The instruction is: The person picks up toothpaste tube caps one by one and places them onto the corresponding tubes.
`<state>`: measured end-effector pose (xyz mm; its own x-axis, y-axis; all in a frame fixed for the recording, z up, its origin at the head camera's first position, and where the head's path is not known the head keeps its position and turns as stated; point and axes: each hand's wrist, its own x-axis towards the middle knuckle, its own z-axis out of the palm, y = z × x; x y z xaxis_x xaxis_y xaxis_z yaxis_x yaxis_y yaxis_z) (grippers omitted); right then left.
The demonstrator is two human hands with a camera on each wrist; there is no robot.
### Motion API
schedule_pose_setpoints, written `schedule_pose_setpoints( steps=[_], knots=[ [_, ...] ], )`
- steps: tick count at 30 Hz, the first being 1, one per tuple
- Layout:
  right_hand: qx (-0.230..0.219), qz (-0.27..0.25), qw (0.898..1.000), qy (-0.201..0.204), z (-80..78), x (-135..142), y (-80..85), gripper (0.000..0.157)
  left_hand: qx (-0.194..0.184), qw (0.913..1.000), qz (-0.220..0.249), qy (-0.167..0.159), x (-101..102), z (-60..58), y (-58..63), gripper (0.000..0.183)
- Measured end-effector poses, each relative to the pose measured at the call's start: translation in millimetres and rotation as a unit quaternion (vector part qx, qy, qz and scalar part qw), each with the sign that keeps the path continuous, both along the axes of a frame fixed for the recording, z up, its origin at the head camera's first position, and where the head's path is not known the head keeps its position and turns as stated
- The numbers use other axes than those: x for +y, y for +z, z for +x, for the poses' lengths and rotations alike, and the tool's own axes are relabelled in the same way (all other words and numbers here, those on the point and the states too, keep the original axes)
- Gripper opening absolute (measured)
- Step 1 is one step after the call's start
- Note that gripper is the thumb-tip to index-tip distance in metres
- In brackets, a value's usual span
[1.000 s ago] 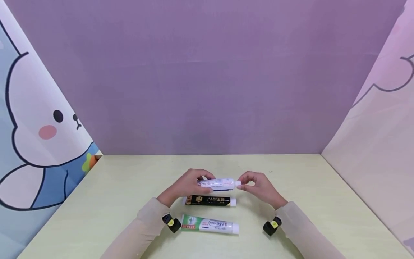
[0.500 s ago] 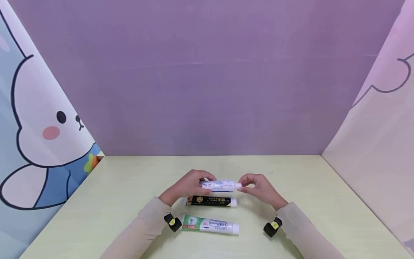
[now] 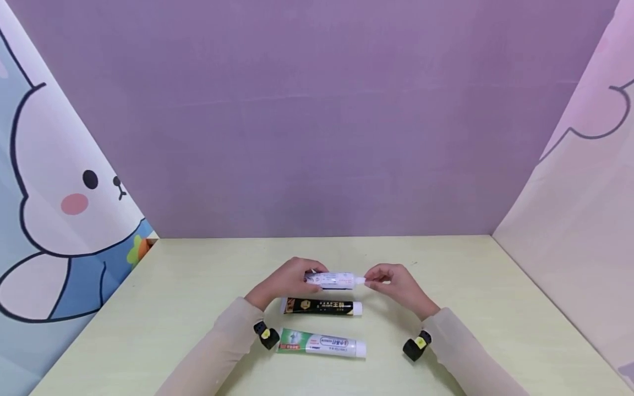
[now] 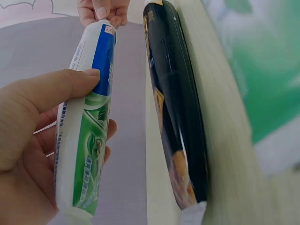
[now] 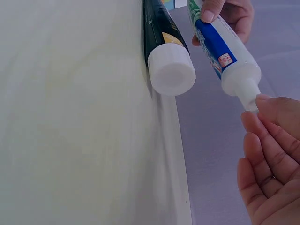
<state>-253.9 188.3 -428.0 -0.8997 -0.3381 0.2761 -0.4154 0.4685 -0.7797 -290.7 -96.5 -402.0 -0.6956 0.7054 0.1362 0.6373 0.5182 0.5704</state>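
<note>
My left hand (image 3: 292, 279) grips a white toothpaste tube (image 3: 338, 280), held level above the table. In the left wrist view the tube (image 4: 89, 126) shows blue and green print, and my left thumb lies along it with fingers curled behind. Its narrow white cap (image 5: 248, 93) points toward my right hand (image 3: 396, 283). The right thumb and index fingertip pinch the cap's tip, while the other right fingers curl loosely below. A black toothpaste tube (image 3: 322, 307) with a white cap lies just in front of the held one. Nearer still lies a green and white toothpaste tube (image 3: 322, 344).
All of this is on a pale wooden table (image 3: 198, 308). A purple panel (image 3: 317, 121) stands along its back edge. Cartoon-printed sheets rise at the left side (image 3: 64, 165) and right side (image 3: 589, 209). Both wrists wear small black cameras.
The held tube has shifted slightly left with my left hand, and more of its white cap end now shows before the right fingertips. The two tubes on the table stay put.
</note>
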Motion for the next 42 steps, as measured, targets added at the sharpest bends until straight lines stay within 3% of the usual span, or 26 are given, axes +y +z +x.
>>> schedule_pose_setpoints(
  steps=[11, 20, 28, 35, 42],
  knots=[
    [-0.02, -0.013, 0.999, -0.033, 4.2, 8, -0.1, 0.009, -0.002, 0.9999, -0.01, 0.002, 11, -17.9, -4.5, 0.027],
    [-0.013, -0.019, 1.0, -0.016, 4.9, 10, -2.8, 0.012, -0.021, 0.9991, -0.022, 0.028, 20, -25.9, -10.7, 0.028],
    [-0.006, -0.005, 1.0, -0.019, 9.6, 9, 0.0, 0.009, -0.053, 0.9977, -0.031, 0.027, 21, -24.7, -15.9, 0.028],
    [-0.004, -0.001, 1.0, -0.014, 23.0, 2, 20.5, 0.009, -0.057, 0.9965, -0.051, 0.034, 20, -23.5, -17.5, 0.03],
    [-0.003, -0.005, 1.0, -0.018, 12.8, 6, 7.6, 0.01, -0.067, 0.9952, -0.061, 0.036, 19, -20.4, -19.0, 0.035]
  ],
)
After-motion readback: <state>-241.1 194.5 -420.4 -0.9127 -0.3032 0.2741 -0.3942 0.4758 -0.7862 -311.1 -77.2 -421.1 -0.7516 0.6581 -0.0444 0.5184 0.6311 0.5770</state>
